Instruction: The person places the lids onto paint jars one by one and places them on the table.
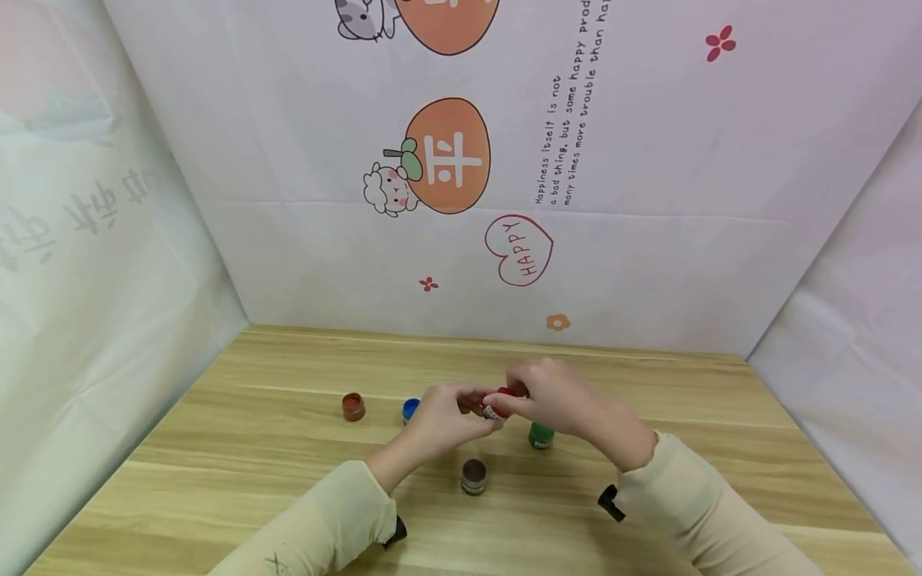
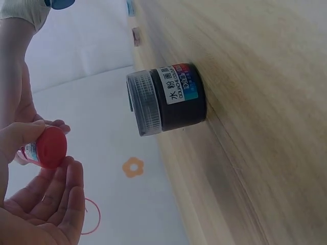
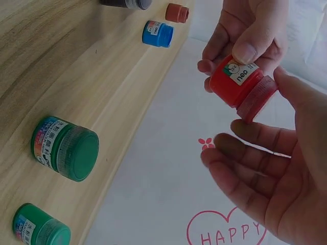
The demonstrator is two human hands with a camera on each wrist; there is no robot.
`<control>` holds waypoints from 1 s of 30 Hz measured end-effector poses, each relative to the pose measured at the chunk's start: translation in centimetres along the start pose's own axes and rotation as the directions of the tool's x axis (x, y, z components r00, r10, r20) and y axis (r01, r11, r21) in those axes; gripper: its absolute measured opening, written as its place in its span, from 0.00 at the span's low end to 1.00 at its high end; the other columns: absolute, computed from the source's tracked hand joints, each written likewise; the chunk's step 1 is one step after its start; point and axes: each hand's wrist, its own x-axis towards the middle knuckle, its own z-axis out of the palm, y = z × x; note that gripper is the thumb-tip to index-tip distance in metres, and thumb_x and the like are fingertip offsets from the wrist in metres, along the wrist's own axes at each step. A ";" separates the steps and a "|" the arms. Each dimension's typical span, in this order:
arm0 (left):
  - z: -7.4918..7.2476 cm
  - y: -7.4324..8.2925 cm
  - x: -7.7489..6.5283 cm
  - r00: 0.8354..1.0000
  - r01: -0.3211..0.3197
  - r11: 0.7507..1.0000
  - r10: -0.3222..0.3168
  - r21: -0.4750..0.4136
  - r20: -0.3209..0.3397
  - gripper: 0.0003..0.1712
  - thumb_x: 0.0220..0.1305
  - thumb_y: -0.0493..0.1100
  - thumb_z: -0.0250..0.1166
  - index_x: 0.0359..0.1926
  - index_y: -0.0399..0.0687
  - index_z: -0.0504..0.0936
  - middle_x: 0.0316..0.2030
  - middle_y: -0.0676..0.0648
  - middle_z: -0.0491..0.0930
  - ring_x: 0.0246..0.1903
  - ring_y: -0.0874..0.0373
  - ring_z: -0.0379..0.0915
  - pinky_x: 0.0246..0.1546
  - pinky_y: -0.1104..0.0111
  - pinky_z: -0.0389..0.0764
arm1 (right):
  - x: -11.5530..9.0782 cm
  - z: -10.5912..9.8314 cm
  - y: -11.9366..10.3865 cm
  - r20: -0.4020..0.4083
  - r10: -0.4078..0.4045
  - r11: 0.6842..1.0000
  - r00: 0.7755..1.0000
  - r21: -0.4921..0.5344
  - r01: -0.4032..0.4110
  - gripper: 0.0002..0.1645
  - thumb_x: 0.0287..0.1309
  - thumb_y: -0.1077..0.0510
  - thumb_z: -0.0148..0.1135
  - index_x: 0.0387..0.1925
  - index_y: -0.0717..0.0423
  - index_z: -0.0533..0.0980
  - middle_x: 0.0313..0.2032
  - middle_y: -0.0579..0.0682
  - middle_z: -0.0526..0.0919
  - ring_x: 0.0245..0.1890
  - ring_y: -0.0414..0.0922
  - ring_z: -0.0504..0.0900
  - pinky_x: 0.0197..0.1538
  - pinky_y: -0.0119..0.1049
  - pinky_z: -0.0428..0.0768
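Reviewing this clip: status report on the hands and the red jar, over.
Left hand grips red jar. Right hand at its lid, contact unclear; lid on. Green jar stands nearby, nothing seen blocking.

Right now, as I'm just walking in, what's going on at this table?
A person is handling a small red jar with both hands. The left hand holds its body, while the right hand is at the lid, which is on; whether its fingers actually grip the lid is hard to tell. On the wooden table stand a brown jar, a blue jar, a dark jar, a green jar and another green jar.
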 end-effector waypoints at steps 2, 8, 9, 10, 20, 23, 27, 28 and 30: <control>0.0 0.0 0.0 1.000 0.000 1.000 0.000 -0.005 0.001 0.18 0.59 0.45 0.77 0.50 0.47 0.89 0.36 0.56 0.87 0.38 0.63 0.82 0.40 0.69 0.82 | 0.0 0.1 0.0 0.011 0.030 0.999 0.999 -0.024 -0.029 0.21 0.68 0.42 0.65 0.24 0.49 0.75 0.22 0.39 0.75 0.21 0.35 0.69 0.25 0.31 0.70; -0.3 -0.3 0.0 0.999 0.028 0.999 -0.027 -0.030 0.021 0.18 0.60 0.43 0.76 0.50 0.42 0.88 0.37 0.52 0.87 0.37 0.62 0.81 0.39 0.70 0.81 | -0.5 -0.5 0.6 0.057 -0.048 0.991 0.997 0.125 0.040 0.22 0.65 0.53 0.71 0.56 0.57 0.81 0.52 0.52 0.85 0.47 0.47 0.84 0.46 0.40 0.84; -0.4 -0.3 0.0 0.999 0.032 0.999 -0.031 -0.034 0.025 0.18 0.61 0.42 0.76 0.50 0.41 0.87 0.37 0.52 0.87 0.37 0.62 0.81 0.39 0.70 0.81 | -0.6 -0.7 0.8 0.067 -0.083 0.985 0.994 0.155 0.072 0.25 0.63 0.57 0.73 0.60 0.58 0.80 0.56 0.53 0.83 0.51 0.49 0.83 0.49 0.41 0.84; -0.4 -0.3 0.0 0.999 0.034 0.999 -0.033 -0.039 0.028 0.18 0.61 0.42 0.76 0.51 0.40 0.87 0.38 0.51 0.87 0.37 0.62 0.81 0.38 0.71 0.81 | -0.6 -0.7 0.9 0.076 -0.122 0.978 0.990 0.181 0.107 0.25 0.61 0.62 0.73 0.60 0.58 0.80 0.57 0.52 0.82 0.53 0.50 0.83 0.51 0.41 0.84; -0.1 -0.2 -0.1 0.999 0.033 0.999 -0.032 -0.042 0.030 0.19 0.60 0.41 0.76 0.51 0.38 0.87 0.37 0.51 0.87 0.36 0.62 0.81 0.37 0.72 0.81 | -0.6 -0.8 1.1 0.093 -0.211 0.945 0.973 0.273 0.179 0.18 0.63 0.64 0.71 0.54 0.60 0.84 0.49 0.48 0.85 0.47 0.42 0.85 0.47 0.35 0.84; 0.0 -0.3 -0.1 1.000 0.023 0.999 -0.022 -0.048 0.022 0.18 0.59 0.42 0.77 0.49 0.39 0.88 0.36 0.51 0.87 0.36 0.62 0.81 0.37 0.72 0.81 | -0.7 -0.8 0.9 0.099 -0.163 0.960 0.982 0.245 0.135 0.18 0.65 0.61 0.70 0.55 0.61 0.83 0.49 0.50 0.86 0.42 0.40 0.85 0.43 0.32 0.84; 0.1 -0.2 -0.2 1.000 0.023 0.998 -0.022 -0.056 0.014 0.15 0.60 0.42 0.77 0.46 0.43 0.89 0.36 0.53 0.86 0.36 0.62 0.81 0.38 0.71 0.81 | -0.6 -0.5 0.7 0.084 -0.130 0.978 0.988 0.177 0.114 0.19 0.67 0.58 0.68 0.56 0.61 0.82 0.44 0.47 0.87 0.34 0.35 0.82 0.38 0.31 0.82; 0.1 -0.1 -0.2 1.000 0.025 0.998 -0.024 -0.053 0.011 0.14 0.60 0.42 0.77 0.46 0.43 0.89 0.35 0.54 0.86 0.36 0.62 0.81 0.38 0.70 0.82 | -0.6 -0.4 0.7 0.077 -0.126 0.980 0.989 0.163 0.112 0.19 0.68 0.57 0.68 0.56 0.62 0.82 0.43 0.47 0.87 0.33 0.34 0.81 0.37 0.31 0.82; 0.2 0.1 -0.3 0.999 0.033 0.999 -0.033 -0.043 0.005 0.14 0.60 0.43 0.77 0.46 0.46 0.89 0.35 0.55 0.86 0.37 0.62 0.81 0.39 0.69 0.82 | -0.5 -0.3 0.6 0.061 -0.117 0.984 0.991 0.139 0.107 0.19 0.69 0.56 0.66 0.56 0.62 0.82 0.38 0.44 0.85 0.31 0.33 0.79 0.35 0.31 0.81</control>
